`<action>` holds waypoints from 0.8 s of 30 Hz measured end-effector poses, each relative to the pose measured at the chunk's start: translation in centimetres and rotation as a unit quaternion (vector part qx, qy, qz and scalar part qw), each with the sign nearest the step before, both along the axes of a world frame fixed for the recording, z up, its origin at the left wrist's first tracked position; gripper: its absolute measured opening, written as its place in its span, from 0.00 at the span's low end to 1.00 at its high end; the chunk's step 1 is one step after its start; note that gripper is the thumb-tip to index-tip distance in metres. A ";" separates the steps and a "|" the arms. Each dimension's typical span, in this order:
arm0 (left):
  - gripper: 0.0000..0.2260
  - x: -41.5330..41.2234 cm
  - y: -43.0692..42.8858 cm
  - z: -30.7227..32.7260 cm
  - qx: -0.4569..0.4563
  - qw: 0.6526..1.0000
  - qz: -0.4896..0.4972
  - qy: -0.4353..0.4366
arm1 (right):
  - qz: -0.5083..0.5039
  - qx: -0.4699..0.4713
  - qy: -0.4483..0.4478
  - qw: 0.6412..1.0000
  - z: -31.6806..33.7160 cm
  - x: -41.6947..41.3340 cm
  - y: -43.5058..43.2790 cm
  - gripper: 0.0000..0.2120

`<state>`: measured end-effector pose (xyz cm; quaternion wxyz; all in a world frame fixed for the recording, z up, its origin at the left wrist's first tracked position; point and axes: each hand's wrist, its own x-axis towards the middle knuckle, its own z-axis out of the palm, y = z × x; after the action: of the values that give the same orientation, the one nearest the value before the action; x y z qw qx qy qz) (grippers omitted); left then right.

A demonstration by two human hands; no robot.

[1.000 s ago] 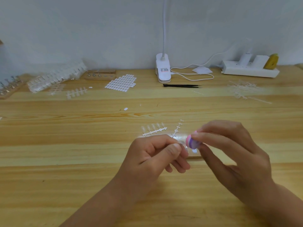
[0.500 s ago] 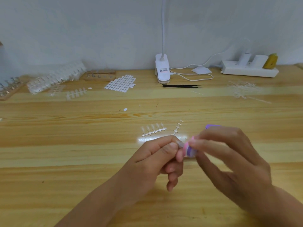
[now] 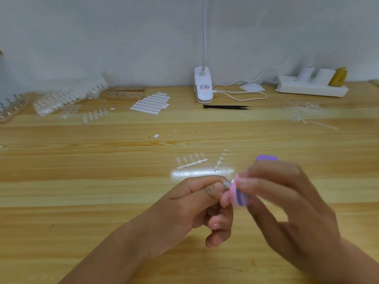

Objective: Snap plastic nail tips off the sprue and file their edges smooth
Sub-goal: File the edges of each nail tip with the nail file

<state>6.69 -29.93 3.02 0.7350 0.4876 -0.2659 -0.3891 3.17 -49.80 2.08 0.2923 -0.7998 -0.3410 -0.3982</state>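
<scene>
Now the left hand [image 3: 184, 208] pinches a clear nail tip [image 3: 226, 184], touching the pink and purple file [image 3: 239, 195] gripped by the right hand [image 3: 287, 201]. Just on their far side, a sprue [image 3: 191, 162] with 5 tips lies on the table [image 3: 82, 201].

text: none legible | lamp clamp [image 3: 203, 89] label: red print, blurred

bright, soft | glare streak on table [image 3: 61, 201] | right hand [image 3: 287, 201] motion-blurred | edges bowed
</scene>
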 end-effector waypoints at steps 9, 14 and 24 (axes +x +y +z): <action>0.13 0.1 0.1 0.1 -0.012 1.000 -0.003 0.017 | 0.017 0.003 0.015 1.000 -0.1 0.1 0.2 0.14; 0.12 0.0 -0.2 0.1 -0.010 0.999 0.026 -0.032 | -0.010 -0.009 0.051 0.999 -0.1 1.1 -0.9 0.16; 0.12 -0.1 -0.1 0.2 -0.038 0.999 0.010 -0.017 | 0.000 0.006 0.037 0.999 0.0 0.7 -0.6 0.16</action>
<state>6.60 -30.08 3.20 0.7523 0.4681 -0.2882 -0.3632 3.88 -50.40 2.08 0.3091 -0.8124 -0.3274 -0.3705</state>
